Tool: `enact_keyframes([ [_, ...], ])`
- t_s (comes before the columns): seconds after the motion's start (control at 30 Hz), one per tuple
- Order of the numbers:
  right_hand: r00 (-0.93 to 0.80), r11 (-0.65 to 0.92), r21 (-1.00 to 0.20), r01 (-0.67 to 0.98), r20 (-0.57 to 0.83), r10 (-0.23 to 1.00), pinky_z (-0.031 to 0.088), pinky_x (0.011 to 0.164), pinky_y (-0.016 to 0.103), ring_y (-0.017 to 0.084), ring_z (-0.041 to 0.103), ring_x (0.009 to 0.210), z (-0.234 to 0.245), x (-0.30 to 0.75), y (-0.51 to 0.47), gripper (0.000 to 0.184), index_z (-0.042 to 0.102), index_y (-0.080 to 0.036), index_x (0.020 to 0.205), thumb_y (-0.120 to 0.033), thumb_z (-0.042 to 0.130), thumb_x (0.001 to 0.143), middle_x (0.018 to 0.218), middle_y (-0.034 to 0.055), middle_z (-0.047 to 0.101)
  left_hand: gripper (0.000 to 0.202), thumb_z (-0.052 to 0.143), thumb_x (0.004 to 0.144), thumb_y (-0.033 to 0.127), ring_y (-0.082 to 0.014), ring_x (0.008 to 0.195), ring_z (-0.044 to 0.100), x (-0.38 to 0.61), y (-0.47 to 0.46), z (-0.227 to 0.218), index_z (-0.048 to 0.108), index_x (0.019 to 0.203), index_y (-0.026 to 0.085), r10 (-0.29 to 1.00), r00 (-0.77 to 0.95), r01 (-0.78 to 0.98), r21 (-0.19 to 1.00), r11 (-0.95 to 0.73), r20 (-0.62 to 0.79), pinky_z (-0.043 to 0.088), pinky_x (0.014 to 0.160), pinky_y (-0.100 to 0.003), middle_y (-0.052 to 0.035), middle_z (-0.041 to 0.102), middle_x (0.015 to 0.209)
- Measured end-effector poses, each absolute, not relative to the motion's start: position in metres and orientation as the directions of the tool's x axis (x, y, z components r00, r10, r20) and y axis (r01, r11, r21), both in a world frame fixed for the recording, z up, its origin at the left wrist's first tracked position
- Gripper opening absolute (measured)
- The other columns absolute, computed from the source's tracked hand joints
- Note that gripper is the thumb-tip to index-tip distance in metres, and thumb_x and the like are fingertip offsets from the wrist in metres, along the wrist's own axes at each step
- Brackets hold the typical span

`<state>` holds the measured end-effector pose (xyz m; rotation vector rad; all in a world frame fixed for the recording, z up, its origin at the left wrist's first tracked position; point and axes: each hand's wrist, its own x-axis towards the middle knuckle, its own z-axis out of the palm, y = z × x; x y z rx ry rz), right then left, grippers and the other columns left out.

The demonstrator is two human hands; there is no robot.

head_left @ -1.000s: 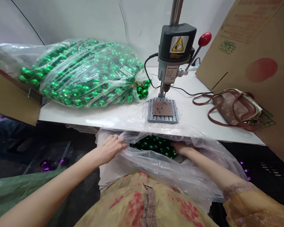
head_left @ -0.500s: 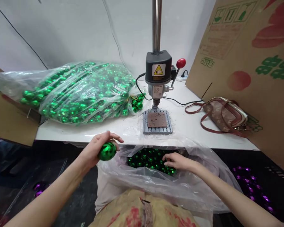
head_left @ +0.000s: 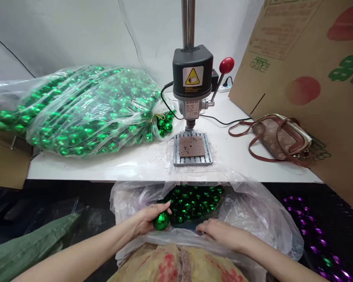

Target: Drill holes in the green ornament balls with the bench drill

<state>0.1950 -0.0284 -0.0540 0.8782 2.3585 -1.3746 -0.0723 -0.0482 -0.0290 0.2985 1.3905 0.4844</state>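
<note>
My left hand (head_left: 151, 217) is closed around a shiny green faceted ball (head_left: 161, 221) at the left of the open mouth of a clear plastic bag (head_left: 244, 203). Many more green balls (head_left: 194, 201) lie in that bag, close under the table edge. My right hand (head_left: 216, 231) is at the near rim of the bag, its fingers curled against the plastic; the fingertips are partly hidden. Beyond the bag, a small bench drill press (head_left: 192, 74) with a red-knobbed lever stands on the table. A brown square plate (head_left: 191, 146) with dark shavings lies on its slotted base.
A tied clear bag of green balls (head_left: 97, 113) fills the table's left side. On the right rest a brown handbag (head_left: 278, 137) and a large cardboard box (head_left: 300, 74). Purple balls (head_left: 314, 235) show low on the right. Another carton (head_left: 8, 160) stands at left.
My left hand has moved right and down to the bag mouth, still holding the ball. My right hand has drawn back from the balls to the near rim. The view has shifted slightly.
</note>
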Motion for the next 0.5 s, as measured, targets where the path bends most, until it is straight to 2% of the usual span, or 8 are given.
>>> enact_keyframes([
  [0.07,-0.76,0.355,-0.684,0.638,-0.484,0.434,0.049,0.095,0.038,0.027,0.065,0.111,-0.038,0.203,-0.011,0.041,0.062,-0.022,0.125,-0.033,0.049,0.088,0.12,0.0125,0.069,0.042,0.077,0.074,0.054,-0.0185,0.063,0.067,-0.076,-0.037,-0.008,0.062,0.083,0.016,0.599,0.163,-0.258,0.552,0.793,-0.784,0.055,0.061,-0.032,-0.0074,0.069,0.072],
  [0.13,-0.751,0.342,-0.697,0.63,-0.435,0.496,0.047,0.101,0.038,0.025,0.062,0.117,-0.014,0.211,0.011,0.044,0.058,-0.024,0.131,-0.04,0.044,0.092,0.127,0.0101,0.067,0.032,0.075,0.078,0.039,-0.02,0.082,0.071,-0.077,-0.014,0.024,0.062,0.097,0.018,0.761,0.185,-0.402,0.659,0.636,-0.621,0.058,0.078,-0.034,-0.0085,0.072,0.09],
  [0.23,-0.743,0.265,-0.805,0.531,-0.292,0.602,0.053,0.091,0.033,0.018,0.067,0.099,0.028,0.224,0.046,0.046,0.061,-0.026,0.127,-0.051,0.044,0.093,0.114,0.0065,0.072,0.025,0.072,0.079,0.025,-0.0188,0.096,0.07,-0.076,0.03,0.062,0.059,0.1,0.02,0.922,0.039,-0.546,0.764,0.343,-0.386,0.054,0.096,-0.038,-0.0037,0.07,0.097],
  [0.3,-0.689,0.287,-0.842,0.457,-0.132,0.713,0.053,0.091,0.031,0.016,0.067,0.102,0.058,0.23,0.068,0.041,0.068,-0.026,0.114,-0.053,0.049,0.091,0.114,0.0042,0.072,0.022,0.07,0.083,0.028,-0.0177,0.093,0.069,-0.073,0.061,0.069,0.059,0.099,0.019,0.962,-0.042,-0.555,0.807,0.202,-0.27,0.055,0.095,-0.039,-0.0026,0.069,0.097],
  [0.37,-0.58,0.326,-0.849,0.415,0.029,0.814,0.055,0.082,0.028,0.014,0.068,0.091,0.086,0.233,0.09,0.035,0.071,-0.024,0.105,-0.052,0.058,0.087,0.101,0.0029,0.074,0.025,0.069,0.085,0.033,-0.0165,0.087,0.069,-0.069,0.087,0.065,0.058,0.103,0.02,0.975,-0.058,-0.543,0.826,0.15,-0.215,0.058,0.085,-0.035,-0.0028,0.068,0.098],
  [0.43,-0.421,0.371,-0.877,0.307,0.225,0.879,0.056,0.074,0.027,0.012,0.068,0.077,0.112,0.232,0.11,0.033,0.071,-0.023,0.101,-0.05,0.064,0.083,0.084,0.0009,0.073,0.026,0.069,0.087,0.034,-0.0151,0.082,0.068,-0.063,0.108,0.054,0.058,0.107,0.021,0.974,-0.062,-0.561,0.814,0.148,-0.22,0.058,0.076,-0.03,-0.0034,0.068,0.098],
  [0.5,-0.187,0.4,-0.891,0.215,0.364,0.912,0.056,0.069,0.027,0.011,0.066,0.071,0.137,0.226,0.129,0.031,0.07,-0.023,0.1,-0.047,0.067,0.082,0.08,0.0002,0.072,0.023,0.068,0.088,0.032,-0.0147,0.084,0.068,-0.056,0.123,0.044,0.06,0.105,0.019,0.965,-0.069,-0.62,0.768,0.159,-0.255,0.058,0.076,-0.029,-0.005,0.068,0.1],
])
